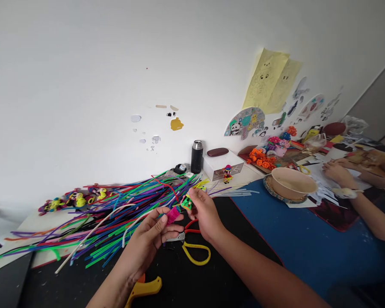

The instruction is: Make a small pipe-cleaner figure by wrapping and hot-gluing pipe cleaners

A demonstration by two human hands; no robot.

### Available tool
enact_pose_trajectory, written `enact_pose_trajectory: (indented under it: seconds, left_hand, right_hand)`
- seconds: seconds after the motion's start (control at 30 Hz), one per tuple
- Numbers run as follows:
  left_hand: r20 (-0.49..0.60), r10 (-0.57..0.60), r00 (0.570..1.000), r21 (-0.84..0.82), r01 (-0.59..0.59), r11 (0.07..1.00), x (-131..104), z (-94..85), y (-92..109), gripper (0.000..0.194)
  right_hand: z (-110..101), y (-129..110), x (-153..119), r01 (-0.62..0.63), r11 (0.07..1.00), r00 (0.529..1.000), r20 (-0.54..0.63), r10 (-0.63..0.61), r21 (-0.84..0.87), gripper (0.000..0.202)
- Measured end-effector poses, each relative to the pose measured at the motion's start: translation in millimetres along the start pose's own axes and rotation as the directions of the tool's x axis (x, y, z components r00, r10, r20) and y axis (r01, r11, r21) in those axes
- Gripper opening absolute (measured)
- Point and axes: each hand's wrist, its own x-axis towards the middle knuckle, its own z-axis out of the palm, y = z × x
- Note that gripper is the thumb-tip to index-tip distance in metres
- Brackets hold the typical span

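Observation:
A magenta pipe-cleaner piece (172, 215) is pinched between the thumb and fingers of my left hand (149, 235). Right beside it, my right hand (207, 214) grips a small green, yellow and orange figure part (186, 202). The two pieces are close together; whether they are joined I cannot tell. Beneath my hands lies a pair of scissors with red and yellow handles (197, 255) on the black mat (179, 284). A yellow-handled tool (147, 287) shows near my left wrist, partly hidden by the arm.
Many colourful pipe cleaners (109, 231) spread across the left of the table, finished figures (80, 197) behind them. A black flask (196, 157), white box (223, 164) and small figure (227, 174) stand near the wall. Right, a bowl (293, 184) sits near another person's hands (340, 173).

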Motion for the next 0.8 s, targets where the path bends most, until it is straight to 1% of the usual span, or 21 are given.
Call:
enact_pose_trajectory:
  seconds: [0.13,0.27,0.37,0.5,0.6,0.8]
  left_hand:
    - [0.005,-0.021,1.000,-0.077,0.022,0.997,-1.0,2.3,-2.3,0.039]
    - [-0.038,-0.056,0.998,-0.122,0.051,0.991,0.2,6.0,-3.5,0.029]
    - [-0.051,-0.079,0.996,-0.139,0.072,0.988,0.6,7.5,-4.8,0.027]
    - [-0.002,-0.082,0.997,-0.138,0.080,0.987,-1.1,8.0,-6.5,0.028]
    - [0.034,-0.088,0.996,-0.137,0.092,0.986,-2.4,8.1,-7.1,0.028]
    - [0.056,-0.094,0.994,-0.128,0.100,0.987,-1.9,7.8,-8.1,0.030]
  right_hand:
    - [7.2,2.1,-1.6,0.042,0.999,0.999,0.016,-0.042,-0.016,0.059]
    - [10.8,1.4,-3.3,0.083,0.996,0.996,0.016,-0.083,-0.037,0.055]
    - [13.0,-1.4,-3.5,0.105,0.992,0.994,0.025,-0.104,-0.063,0.055]
    - [14.8,-4.5,-2.9,0.136,0.988,0.990,0.035,-0.134,-0.076,0.056]
    - [14.5,-5.7,-2.7,0.134,0.988,0.990,0.043,-0.131,-0.083,0.055]
    - [13.7,-8.9,-1.3,0.120,0.991,0.993,0.031,-0.118,-0.060,0.057]
